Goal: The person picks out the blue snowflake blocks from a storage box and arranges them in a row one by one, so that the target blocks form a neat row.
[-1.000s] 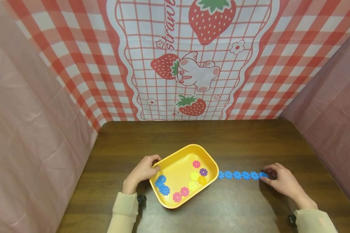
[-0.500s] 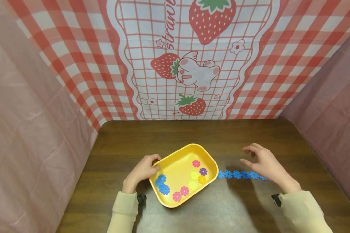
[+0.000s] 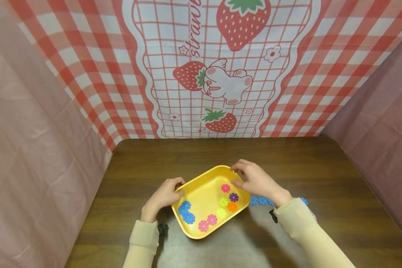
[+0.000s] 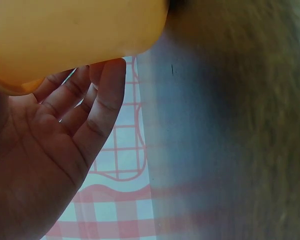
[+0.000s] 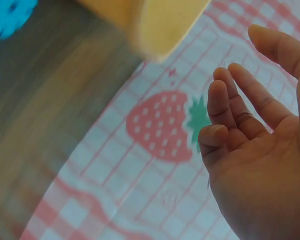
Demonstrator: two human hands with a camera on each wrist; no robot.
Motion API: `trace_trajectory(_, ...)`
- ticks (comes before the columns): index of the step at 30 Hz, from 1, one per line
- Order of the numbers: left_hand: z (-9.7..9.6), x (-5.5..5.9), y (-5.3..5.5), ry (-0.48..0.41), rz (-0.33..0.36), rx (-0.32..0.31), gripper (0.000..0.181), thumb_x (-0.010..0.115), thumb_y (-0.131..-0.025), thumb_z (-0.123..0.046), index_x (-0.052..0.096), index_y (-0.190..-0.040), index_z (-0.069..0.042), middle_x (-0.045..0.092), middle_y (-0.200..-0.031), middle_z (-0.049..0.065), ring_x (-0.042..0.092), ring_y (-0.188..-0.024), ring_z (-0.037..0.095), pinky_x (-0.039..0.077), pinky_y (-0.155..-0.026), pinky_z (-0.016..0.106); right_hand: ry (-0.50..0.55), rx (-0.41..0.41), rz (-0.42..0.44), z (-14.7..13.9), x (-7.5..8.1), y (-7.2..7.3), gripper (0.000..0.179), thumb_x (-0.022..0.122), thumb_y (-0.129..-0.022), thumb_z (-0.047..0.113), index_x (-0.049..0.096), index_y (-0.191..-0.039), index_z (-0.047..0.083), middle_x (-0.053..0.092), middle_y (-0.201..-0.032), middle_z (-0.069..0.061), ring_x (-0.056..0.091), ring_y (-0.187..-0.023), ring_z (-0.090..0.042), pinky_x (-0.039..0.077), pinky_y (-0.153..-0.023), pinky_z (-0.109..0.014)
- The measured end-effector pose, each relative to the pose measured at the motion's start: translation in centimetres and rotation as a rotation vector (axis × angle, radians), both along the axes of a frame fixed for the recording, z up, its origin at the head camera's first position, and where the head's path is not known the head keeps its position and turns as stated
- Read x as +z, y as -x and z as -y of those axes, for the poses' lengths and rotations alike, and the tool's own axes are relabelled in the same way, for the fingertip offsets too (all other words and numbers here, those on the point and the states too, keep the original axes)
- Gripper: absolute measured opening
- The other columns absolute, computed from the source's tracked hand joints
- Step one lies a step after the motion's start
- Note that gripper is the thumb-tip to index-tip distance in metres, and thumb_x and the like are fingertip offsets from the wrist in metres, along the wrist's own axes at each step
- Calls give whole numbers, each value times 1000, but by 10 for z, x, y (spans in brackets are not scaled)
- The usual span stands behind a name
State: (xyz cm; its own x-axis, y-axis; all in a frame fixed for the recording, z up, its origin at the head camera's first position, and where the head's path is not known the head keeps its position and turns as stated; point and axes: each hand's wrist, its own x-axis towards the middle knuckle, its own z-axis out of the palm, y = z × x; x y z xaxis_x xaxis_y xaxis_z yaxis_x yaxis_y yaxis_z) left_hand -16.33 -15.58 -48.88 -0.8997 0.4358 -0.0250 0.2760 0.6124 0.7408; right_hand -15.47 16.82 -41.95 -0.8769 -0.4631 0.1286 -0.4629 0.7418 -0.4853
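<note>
We see the left hand [image 3: 162, 195] gripping a yellow tray [image 3: 201, 191] while the right hand [image 3: 256, 182], holding nothing, hovers at its far right end.
Our left fingers curl against the outside of the tray's left end, thumb over the rim; the right fingers are loosely spread. The tray sits slantwise mid-table on brown wood [image 3: 137, 160]. In it we see clustered blue pieces [image 3: 188, 218] at left, two pink pieces [image 3: 212, 219] near, then yellow pieces [image 3: 222, 213], an orange piece [image 3: 232, 207], a purple piece [image 3: 233, 197] and a lone pink piece [image 3: 225, 188] at right. Right of the tray, a blue row [image 3: 262, 201] lies partly hidden by the right arm.
</note>
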Motion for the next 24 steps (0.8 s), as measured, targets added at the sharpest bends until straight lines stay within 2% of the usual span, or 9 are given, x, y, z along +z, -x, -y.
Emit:
trace_trajectory(8, 1, 0, 0, -1, -24, -12, 12, 64, -86, -4, 67, -97, -8, 61, -80, -1, 54, -67, 13, 49, -62, 28, 9, 106, 97, 53, -15, 8, 39, 79, -84, 20, 68, -117, 1, 65, -105, -10, 60, -90, -27, 51, -80, -36)
trace_trajectory(14, 2, -1, 1, -12, -23, -23, 11, 64, -86, -4, 66, -96, -8, 61, -79, 0, 54, -65, 13, 48, -60, 28, 18, 181, 155, 84, -28, 9, 37, 77, -86, 21, 69, -117, 2, 65, -109, -9, 63, -94, -26, 52, -85, -38)
trace_trajectory(19, 2, -3, 2, -15, -17, -20, 11, 64, -86, -4, 66, -95, -8, 61, -79, -1, 54, -65, 12, 48, -59, 28, -14, 233, 156, 101, -40, 6, 36, 76, -87, 22, 69, -117, 4, 65, -111, -5, 62, -95, -22, 51, -86, -35)
trace_trajectory(24, 3, -4, 4, -26, -48, -36, 11, 65, -85, -3, 66, -94, -9, 61, -77, -2, 54, -64, 10, 48, -58, 26, -22, 274, 155, 114, -49, 1, 33, 76, -86, 21, 70, -115, 5, 66, -110, -4, 62, -96, -21, 51, -88, -33)
